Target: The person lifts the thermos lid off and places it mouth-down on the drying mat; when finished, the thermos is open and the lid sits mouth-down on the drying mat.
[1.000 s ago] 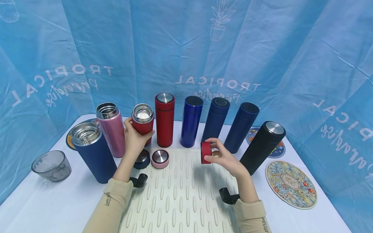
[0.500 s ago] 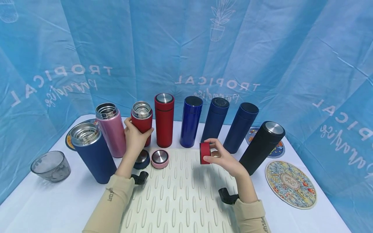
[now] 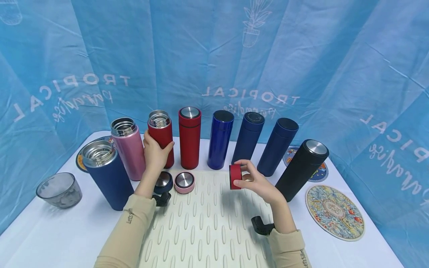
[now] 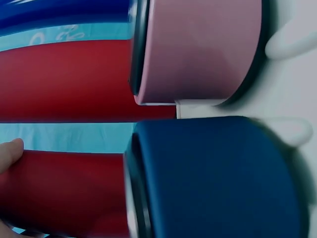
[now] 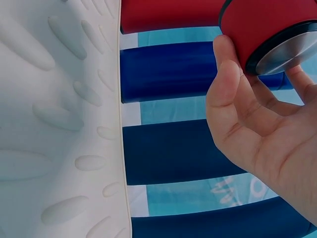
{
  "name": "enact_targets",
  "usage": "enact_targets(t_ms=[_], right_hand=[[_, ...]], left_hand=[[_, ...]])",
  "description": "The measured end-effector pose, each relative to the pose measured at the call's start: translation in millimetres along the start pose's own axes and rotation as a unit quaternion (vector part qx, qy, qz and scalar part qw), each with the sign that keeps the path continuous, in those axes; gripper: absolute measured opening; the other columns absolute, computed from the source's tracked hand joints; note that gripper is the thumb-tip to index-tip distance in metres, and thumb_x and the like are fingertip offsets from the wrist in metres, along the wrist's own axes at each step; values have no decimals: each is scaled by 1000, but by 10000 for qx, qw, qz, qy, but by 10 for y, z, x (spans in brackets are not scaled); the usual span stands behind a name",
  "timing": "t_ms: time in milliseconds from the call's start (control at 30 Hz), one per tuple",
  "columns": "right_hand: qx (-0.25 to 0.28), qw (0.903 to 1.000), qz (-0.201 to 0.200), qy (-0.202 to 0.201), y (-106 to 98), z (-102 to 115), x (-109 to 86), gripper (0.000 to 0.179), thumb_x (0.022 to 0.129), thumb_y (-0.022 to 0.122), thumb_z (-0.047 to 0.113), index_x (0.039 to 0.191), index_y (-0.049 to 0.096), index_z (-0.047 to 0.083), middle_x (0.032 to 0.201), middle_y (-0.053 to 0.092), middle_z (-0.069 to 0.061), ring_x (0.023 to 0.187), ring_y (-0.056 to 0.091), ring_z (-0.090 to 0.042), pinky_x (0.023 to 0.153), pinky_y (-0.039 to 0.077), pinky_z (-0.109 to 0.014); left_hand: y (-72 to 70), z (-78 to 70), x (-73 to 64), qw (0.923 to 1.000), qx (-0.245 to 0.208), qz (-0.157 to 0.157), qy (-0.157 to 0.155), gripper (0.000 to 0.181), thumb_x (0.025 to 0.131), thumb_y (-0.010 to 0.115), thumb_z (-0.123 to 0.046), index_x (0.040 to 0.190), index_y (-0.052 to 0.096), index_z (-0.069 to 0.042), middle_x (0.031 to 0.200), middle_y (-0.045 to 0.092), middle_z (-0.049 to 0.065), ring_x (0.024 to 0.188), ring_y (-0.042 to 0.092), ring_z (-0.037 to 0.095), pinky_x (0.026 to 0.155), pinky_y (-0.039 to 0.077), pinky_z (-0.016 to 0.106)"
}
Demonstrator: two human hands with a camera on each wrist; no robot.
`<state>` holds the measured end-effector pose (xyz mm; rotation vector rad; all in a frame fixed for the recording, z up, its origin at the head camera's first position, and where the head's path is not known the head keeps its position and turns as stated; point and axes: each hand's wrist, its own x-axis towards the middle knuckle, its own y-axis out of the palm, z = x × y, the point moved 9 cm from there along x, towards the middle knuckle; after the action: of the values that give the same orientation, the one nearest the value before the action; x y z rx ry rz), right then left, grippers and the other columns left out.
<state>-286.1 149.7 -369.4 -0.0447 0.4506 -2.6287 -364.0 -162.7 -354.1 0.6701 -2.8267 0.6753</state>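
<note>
At the left end of the table (image 3: 60, 232) sits a grey see-through bowl (image 3: 60, 191), then an uncapped navy bottle (image 3: 112, 182) and an uncapped pink bottle (image 3: 130, 152). Just beside them the left hand (image 3: 156, 152) is wrapped round an uncapped red bottle (image 3: 161, 136), thumb on its right side. From the head I can look onto the bare steel neck; the left wrist's view cuts that off, and there the navy lid (image 4: 223, 178) looms close and covers the bottle's foot. Next to it is the pink lid (image 4: 200, 49), both lids on the pale mat (image 3: 207, 227). Behind stand a capped red bottle (image 3: 190, 145) and a glossy blue bottle (image 3: 220, 141).

Further right, the right hand (image 3: 254, 180) pinches the red lid (image 3: 235, 177) above the mat, thumb against fingers. From the head it shows edge-on; only the right wrist reveals its brushed-steel top and black rim.

Beyond that hand stand two dark blue bottles (image 3: 247, 137), then a black bottle (image 3: 301, 169), and last a patterned round coaster (image 3: 335, 213).
</note>
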Motion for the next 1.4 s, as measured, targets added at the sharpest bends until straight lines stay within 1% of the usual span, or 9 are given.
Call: enact_targets(t_ms=[333,733,867,967,1067,1167,1233,1333,1400], right_hand=[[-60,10000,0,25,0,-5,2,54,88,59,24,133,30,18,130,35,-16,102,50,-29,87,44,-50],[-219,9997,-108,-13,46,10,58,55,87,62,22,134,33,19,130,39,-15,99,53,-27,85,46,-49],[-554,9984,-118,-75,111,-14,144,56,86,65,21,134,36,19,128,42,-13,100,49,-27,80,48,-41],[-985,9948,-201,-135,170,-26,233,58,83,68,23,133,41,19,123,43,-11,100,45,-27,73,48,-34],[-1476,9884,-275,-216,249,-9,335,57,79,72,25,130,46,22,117,43,-9,102,44,-25,73,48,-32],[-2080,9772,-258,-342,350,38,433,58,77,74,25,129,48,24,115,44,-7,104,46,-22,78,49,-34],[-2559,9655,-211,-424,431,53,508,61,76,75,25,130,47,25,118,46,-8,105,49,-21,81,48,-36],[-3342,9413,-120,-461,557,51,613,69,74,77,27,134,42,23,123,48,-9,106,51,-24,82,48,-39],[-3752,9258,-62,-458,633,40,670,73,72,78,28,135,40,24,125,49,-9,107,51,-26,83,47,-41]], left_hand=[[24,40,37,9997,160,74,-147,89,85,66,-25,145,3,-8,140,25,24,129,30,39,104,27,57],[16,36,30,9992,392,-41,-29,88,85,65,-24,144,2,-6,137,26,27,127,31,41,102,28,58],[17,40,27,9990,430,-65,-35,88,85,66,-24,144,3,-6,136,27,27,126,32,41,102,29,58],[26,35,27,9988,485,-64,-20,88,85,66,-24,144,3,-5,135,28,28,126,33,42,102,29,58],[30,33,27,9987,514,-46,-32,88,85,65,-24,144,3,-5,136,27,28,126,33,42,102,29,58],[27,35,27,9986,530,-28,-42,88,85,66,-24,144,3,-5,136,27,27,127,33,42,102,29,58],[27,36,27,9986,525,-14,-41,88,85,66,-23,144,3,-5,136,27,27,127,32,41,102,29,59],[29,44,28,9987,515,-12,-23,88,85,66,-23,144,3,-6,136,27,27,127,32,41,101,29,59],[35,56,27,9988,492,10,-42,88,85,66,-23,144,2,-6,136,26,26,127,32,41,102,29,59]])
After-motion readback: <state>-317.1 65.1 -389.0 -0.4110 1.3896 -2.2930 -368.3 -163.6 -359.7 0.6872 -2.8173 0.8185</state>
